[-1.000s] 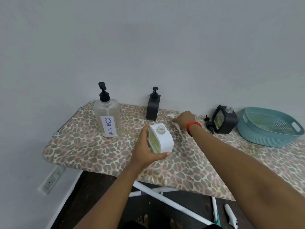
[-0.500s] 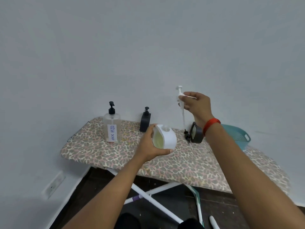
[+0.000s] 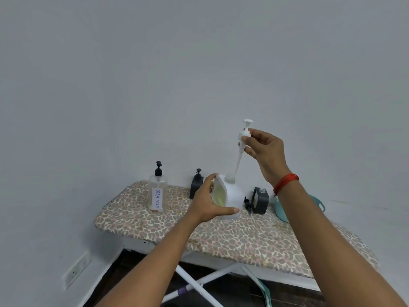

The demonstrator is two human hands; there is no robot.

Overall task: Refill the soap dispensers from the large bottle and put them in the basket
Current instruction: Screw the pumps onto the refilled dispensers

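My left hand [image 3: 207,201] grips a white soap dispenser [image 3: 230,196] with yellowish liquid showing in its side, held above the board. My right hand [image 3: 264,151] pinches a white pump head [image 3: 244,134] by its collar; its long tube hangs down with the tip at the dispenser's open neck. The large clear bottle labelled DISH SOAP [image 3: 157,191], with a black pump, stands at the back left. A small black dispenser [image 3: 196,185] stands beside it. Another black dispenser [image 3: 260,200] with an open neck stands to the right, its black pump [image 3: 247,203] lying next to it.
Everything rests on a leopard-print ironing board [image 3: 232,235] against a grey wall. A teal basket [image 3: 281,212] sits at the right, mostly hidden behind my right forearm. White board legs and a dark floor show below; a wall socket [image 3: 76,271] is at the lower left.
My right hand lifted the white pump off the board and brought it over the white dispenser, the tube tip now at its neck. The camera view rose and pulled back.
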